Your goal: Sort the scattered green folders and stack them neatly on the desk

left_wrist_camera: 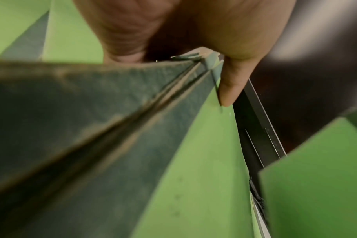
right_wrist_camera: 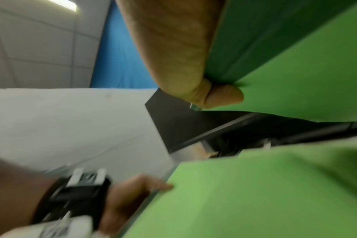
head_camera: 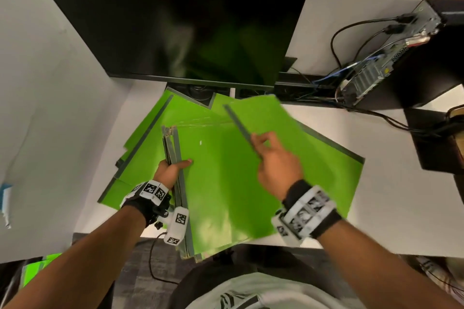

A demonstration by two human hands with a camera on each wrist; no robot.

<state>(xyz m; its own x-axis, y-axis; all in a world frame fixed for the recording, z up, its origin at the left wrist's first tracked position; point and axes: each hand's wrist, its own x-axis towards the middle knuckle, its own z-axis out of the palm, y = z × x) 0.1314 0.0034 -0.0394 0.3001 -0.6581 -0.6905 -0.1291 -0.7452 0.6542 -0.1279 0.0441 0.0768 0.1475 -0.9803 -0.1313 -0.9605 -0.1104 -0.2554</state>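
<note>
Centrally, green folders [head_camera: 226, 170] lie fanned on the white bench [head_camera: 391, 208] below the monitor [head_camera: 175, 20]. Left hand [head_camera: 170, 170]: fingers curled round a bundle [head_camera: 173, 143] of grey-spined folders, held upright on edge. Right hand [head_camera: 276, 160]: fingers pinching one folder [head_camera: 261, 118] by its grey spine, raised, tilted over the spread. Computer [head_camera: 391, 57] with cables at right.

folders [head_camera: 221, 170] bright green, grey spines | monitor [head_camera: 175, 20] black | desk [head_camera: 376, 195] white

Left hand [head_camera: 173, 170] grips folder bundle [head_camera: 173, 148]; right hand [head_camera: 276, 160] pinches lifted green folder [head_camera: 261, 118] over desk [head_camera: 391, 183].
</note>
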